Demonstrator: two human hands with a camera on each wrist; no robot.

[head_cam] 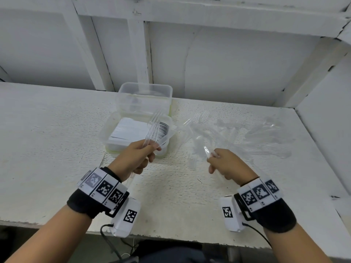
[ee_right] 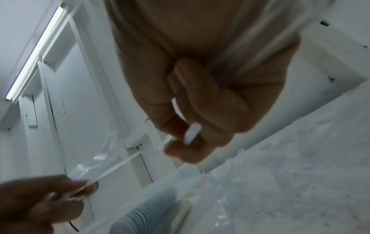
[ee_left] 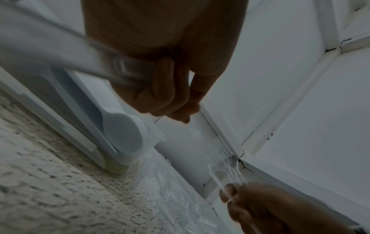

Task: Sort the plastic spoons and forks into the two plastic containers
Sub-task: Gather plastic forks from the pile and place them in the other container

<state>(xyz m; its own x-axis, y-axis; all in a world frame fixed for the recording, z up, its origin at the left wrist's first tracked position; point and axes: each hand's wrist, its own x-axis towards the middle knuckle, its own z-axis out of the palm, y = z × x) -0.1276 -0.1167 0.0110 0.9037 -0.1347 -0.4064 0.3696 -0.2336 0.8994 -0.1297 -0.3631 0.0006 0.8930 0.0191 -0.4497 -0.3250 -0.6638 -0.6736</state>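
Observation:
My left hand point(head_cam: 140, 156) grips a bunch of clear plastic forks point(head_cam: 154, 128) by the handles, tines pointing up and away over the near container point(head_cam: 106, 137). That container holds a stacked row of white spoons point(head_cam: 133, 130); one spoon bowl point(ee_left: 120, 134) presses against its wall. The far clear container point(head_cam: 145, 95) stands right behind it. My right hand point(head_cam: 226, 164) is curled round clear cutlery handles point(ee_right: 192, 133), held above the table. In the left wrist view the left fingers point(ee_left: 164, 88) wrap the fork handles point(ee_left: 128, 74).
A loose pile of clear forks point(head_cam: 237, 133) lies on the white table point(head_cam: 57, 149) to the right of the containers. White wall panels rise behind, and a side wall point(head_cam: 326, 130) closes the right. The table's front edge runs just under my wrists.

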